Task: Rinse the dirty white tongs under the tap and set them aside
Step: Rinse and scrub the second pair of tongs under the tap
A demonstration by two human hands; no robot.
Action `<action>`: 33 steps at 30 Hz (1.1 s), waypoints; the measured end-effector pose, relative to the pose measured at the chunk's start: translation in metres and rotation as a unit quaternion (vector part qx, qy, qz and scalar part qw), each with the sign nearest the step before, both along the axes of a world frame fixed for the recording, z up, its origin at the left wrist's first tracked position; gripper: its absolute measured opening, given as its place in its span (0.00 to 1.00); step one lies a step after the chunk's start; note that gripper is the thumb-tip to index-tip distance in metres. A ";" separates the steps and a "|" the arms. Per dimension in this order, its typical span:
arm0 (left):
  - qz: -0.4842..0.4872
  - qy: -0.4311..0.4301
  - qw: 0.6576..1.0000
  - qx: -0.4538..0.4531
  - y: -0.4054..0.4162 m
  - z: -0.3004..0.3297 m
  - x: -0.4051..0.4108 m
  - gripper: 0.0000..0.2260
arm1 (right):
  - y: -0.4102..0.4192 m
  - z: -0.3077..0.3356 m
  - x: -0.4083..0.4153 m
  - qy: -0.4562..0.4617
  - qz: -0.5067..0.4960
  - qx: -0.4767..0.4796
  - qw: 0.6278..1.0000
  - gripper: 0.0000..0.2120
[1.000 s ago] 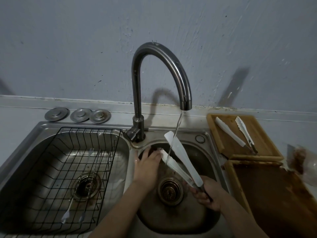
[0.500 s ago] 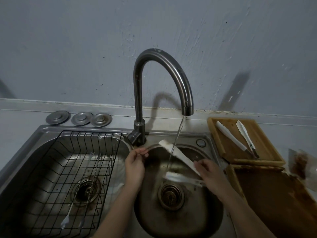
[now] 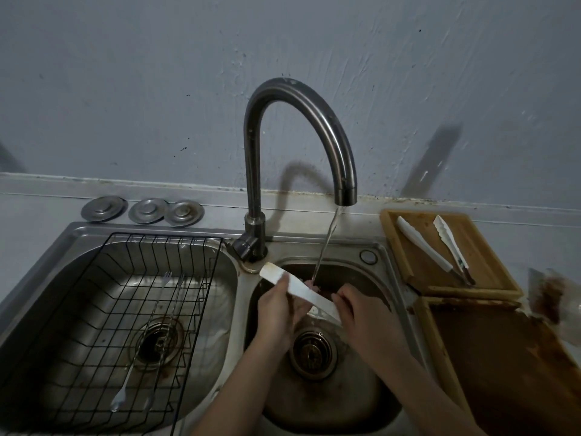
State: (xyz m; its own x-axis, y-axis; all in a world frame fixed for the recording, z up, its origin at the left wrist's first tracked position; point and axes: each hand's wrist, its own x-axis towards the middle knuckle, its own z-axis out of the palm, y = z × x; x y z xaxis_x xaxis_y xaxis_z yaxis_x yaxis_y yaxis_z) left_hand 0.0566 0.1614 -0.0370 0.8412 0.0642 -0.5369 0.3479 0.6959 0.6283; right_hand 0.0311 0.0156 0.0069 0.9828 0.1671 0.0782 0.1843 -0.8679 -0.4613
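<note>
right basin [image 3: 371, 401] | tongs [image 3: 301, 289] held by 2 hands | left basin [image 3: 226, 272]: rack [image 3: 94, 309]

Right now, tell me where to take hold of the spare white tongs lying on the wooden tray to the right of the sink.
Grip the spare tongs at the hinged end, nearest you, where both arms meet at the dark joint. Come from above and the front-right: they lie flat on the wooden tray, arms splaying apart toward the wall, so the joined end gives one narrow part to pinch.

No legible text anywhere
</note>
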 end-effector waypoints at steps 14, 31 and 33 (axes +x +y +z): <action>-0.091 0.091 0.987 -0.095 0.012 0.005 0.016 0.28 | -0.018 -0.007 0.005 -0.042 0.005 0.017 0.999 0.09; -0.023 -0.141 0.986 0.089 0.018 0.024 0.008 0.04 | -0.050 -0.025 0.008 0.043 -0.056 0.078 0.994 0.19; -0.033 -0.157 0.983 0.092 0.019 0.029 0.005 0.06 | -0.050 -0.027 0.008 0.046 -0.054 0.070 0.995 0.19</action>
State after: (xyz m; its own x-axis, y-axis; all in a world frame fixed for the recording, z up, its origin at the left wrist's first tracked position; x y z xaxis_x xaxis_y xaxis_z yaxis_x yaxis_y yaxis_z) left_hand 0.0616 0.1801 -0.0084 0.9692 0.0757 -0.2343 0.1571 0.5426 0.8252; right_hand 0.0388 -0.0343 -0.0205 0.9986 0.0532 0.0029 0.0446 -0.8065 -0.5895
